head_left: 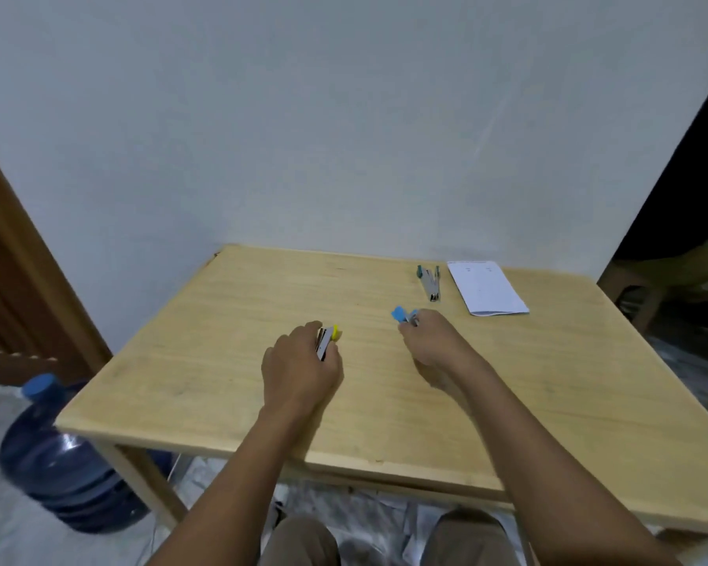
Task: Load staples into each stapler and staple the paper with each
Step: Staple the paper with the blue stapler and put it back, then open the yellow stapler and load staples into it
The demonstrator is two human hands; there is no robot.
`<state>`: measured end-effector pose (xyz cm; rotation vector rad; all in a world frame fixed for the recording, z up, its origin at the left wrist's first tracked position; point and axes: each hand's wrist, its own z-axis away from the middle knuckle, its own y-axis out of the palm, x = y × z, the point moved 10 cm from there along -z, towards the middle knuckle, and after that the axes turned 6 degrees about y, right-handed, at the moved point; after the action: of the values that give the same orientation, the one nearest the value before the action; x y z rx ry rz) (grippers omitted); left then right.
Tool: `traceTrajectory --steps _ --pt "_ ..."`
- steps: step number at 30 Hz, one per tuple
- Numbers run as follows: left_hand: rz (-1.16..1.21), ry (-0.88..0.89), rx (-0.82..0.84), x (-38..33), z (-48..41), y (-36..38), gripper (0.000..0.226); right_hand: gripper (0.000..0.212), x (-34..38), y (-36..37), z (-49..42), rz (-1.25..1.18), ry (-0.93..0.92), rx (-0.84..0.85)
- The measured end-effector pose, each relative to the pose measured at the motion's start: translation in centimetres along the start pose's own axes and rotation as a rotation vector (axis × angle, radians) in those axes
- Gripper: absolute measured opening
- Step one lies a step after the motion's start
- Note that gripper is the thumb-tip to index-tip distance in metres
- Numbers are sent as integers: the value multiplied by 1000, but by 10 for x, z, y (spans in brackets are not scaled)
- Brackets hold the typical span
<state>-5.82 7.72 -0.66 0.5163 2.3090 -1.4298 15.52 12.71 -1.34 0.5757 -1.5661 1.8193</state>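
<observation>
Yellow stapler (327, 343) near centre of table (221, 361), gripped in left hand (299, 369), fingers curled round body, yellow end poking out toward 1 o'clock. Blue stapler (403, 314) at 2 o'clock of it, held in curled fingers of right hand (434, 345), blue tip toward 11 o'clock. Green stapler (431, 284) lay free at 12 o'clock of right hand, long axis roughly 11-to-5. Paper (487, 290) just beside it at 3 o'clock, untouched; right hand nearer. Judged: only green stapler lay near that reach.

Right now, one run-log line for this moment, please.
left hand grips yellow stapler | right hand grips blue stapler | green stapler beside paper, untouched
</observation>
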Motion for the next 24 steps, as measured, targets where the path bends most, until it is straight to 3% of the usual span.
traceTrajectory --steps 2,8,15,20,24 --pt "-4 7 -10 2 0 1 12 19 7 6 -21 195 -13 -102" --pt "-9 29 -35 0 -1 1 12 28 37 5 -56 418 -30 -299" --pt "0 22 -47 1 -1 4 15 38 40 -1 -85 265 30 -285" --pt "1 22 -50 3 -2 5 16 47 32 -6 -75 152 46 -116" --pt "6 26 -50 2 -2 6 19 40 22 -5 -74 147 -1 -144"
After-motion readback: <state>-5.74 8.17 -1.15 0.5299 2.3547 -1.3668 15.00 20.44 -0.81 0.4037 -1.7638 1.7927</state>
